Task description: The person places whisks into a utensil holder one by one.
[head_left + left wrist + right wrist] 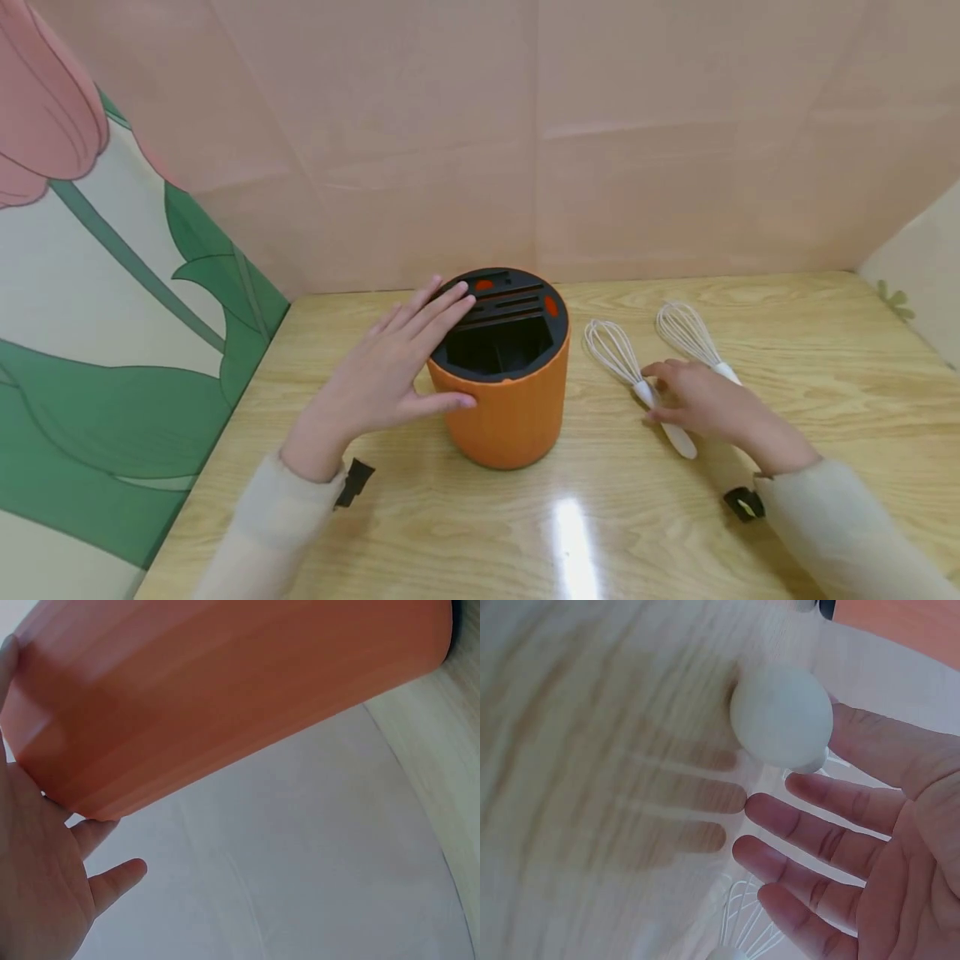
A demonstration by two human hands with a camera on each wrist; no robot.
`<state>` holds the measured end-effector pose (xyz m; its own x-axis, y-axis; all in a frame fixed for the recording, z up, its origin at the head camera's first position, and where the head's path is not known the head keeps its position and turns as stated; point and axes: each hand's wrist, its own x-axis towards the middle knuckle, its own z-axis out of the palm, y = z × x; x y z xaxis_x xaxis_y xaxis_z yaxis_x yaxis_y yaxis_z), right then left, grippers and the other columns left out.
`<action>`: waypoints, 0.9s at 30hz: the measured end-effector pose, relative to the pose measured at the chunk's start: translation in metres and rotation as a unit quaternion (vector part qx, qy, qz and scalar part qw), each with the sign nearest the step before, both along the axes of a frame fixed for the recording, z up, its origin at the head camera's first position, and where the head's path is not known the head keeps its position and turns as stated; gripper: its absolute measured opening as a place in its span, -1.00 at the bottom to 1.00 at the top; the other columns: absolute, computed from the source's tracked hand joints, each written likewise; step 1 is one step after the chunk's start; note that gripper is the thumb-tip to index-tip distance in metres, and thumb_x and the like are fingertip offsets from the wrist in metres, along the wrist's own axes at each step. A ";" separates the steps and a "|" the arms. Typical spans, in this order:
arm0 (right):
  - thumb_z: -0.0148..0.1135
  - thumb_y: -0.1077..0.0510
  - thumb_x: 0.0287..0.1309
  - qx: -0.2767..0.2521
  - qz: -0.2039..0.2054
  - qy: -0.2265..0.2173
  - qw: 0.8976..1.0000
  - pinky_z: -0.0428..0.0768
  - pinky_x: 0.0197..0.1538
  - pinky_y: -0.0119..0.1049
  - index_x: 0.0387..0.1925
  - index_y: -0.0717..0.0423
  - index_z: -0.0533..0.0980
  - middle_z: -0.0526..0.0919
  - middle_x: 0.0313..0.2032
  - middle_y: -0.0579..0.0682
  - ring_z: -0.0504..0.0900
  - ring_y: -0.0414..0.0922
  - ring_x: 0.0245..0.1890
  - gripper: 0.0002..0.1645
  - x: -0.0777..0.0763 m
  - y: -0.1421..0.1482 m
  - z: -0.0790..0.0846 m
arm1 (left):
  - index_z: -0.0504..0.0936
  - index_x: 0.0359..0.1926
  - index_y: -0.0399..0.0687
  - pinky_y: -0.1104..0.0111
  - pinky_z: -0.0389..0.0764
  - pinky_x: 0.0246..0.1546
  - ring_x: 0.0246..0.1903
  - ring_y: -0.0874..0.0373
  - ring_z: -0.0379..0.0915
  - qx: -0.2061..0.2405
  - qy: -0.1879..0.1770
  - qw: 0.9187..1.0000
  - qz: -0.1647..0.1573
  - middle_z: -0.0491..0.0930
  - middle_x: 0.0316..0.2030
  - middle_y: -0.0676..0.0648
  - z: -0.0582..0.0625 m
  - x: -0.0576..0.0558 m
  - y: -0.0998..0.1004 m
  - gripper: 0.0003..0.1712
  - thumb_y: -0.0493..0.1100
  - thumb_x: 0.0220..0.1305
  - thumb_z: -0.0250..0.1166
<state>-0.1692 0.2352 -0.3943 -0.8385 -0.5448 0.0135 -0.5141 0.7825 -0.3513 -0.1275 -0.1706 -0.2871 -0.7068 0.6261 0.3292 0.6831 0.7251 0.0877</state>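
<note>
An orange round utensil holder (513,425) with a black slotted top (491,312) stands upright on the table. My left hand (378,379) rests against its upper left side, fingers spread straight over the rim and thumb across the front. In the left wrist view the orange wall (225,697) fills the upper part. To the right, a white whisk (678,440) lies slanted on the table. Its handle end (780,716) shows large in the right wrist view. My right hand (705,400) is over that handle, with thumb and extended fingers on either side of it, not closed round it.
A second white whisk (686,335) lies just beyond my right hand, its handle partly hidden. The wooden table (465,533) meets a pinkish wall covering (420,167) at the back. On the left is a flower-patterned panel (112,417).
</note>
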 end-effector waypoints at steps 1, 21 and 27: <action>0.51 0.04 0.02 -0.003 0.001 -0.004 1.000 0.66 -0.19 -0.08 0.07 0.41 0.50 0.69 -0.26 0.09 0.66 -0.04 -0.27 -0.32 0.000 0.000 0.000 | -0.08 0.59 0.22 -0.22 0.22 0.40 0.59 0.08 -0.30 0.002 0.002 1.000 -0.003 -0.09 0.59 0.14 0.000 0.000 0.000 0.13 0.61 0.17 0.03; 0.42 0.20 0.10 -0.077 -0.024 -0.115 0.990 0.47 -0.46 -0.40 -0.06 0.40 0.48 0.64 -0.46 -0.05 0.48 -0.25 -0.49 -0.54 -0.011 0.009 -0.003 | 0.18 0.51 -0.10 0.05 0.22 0.48 0.56 0.00 -0.10 0.067 0.013 0.996 -0.052 0.14 0.53 -0.06 -0.008 -0.006 0.001 0.15 0.62 0.18 -0.07; 0.43 0.25 0.08 -0.110 -0.038 -0.123 0.986 0.46 -0.45 -0.43 -0.06 0.43 0.48 0.60 -0.52 -0.08 0.45 -0.32 -0.53 -0.54 -0.011 0.013 -0.006 | 0.21 0.50 -0.10 0.06 0.20 0.49 0.56 -0.01 -0.07 0.081 0.018 0.995 -0.053 0.15 0.53 -0.06 -0.011 -0.007 0.002 0.15 0.62 0.17 -0.06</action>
<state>-0.1806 0.2481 -0.4007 -0.8690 -0.4876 -0.0845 -0.3353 0.7058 -0.6240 -0.1344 -0.1682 -0.2981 -0.6262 0.6323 0.4562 0.7592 0.6276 0.1724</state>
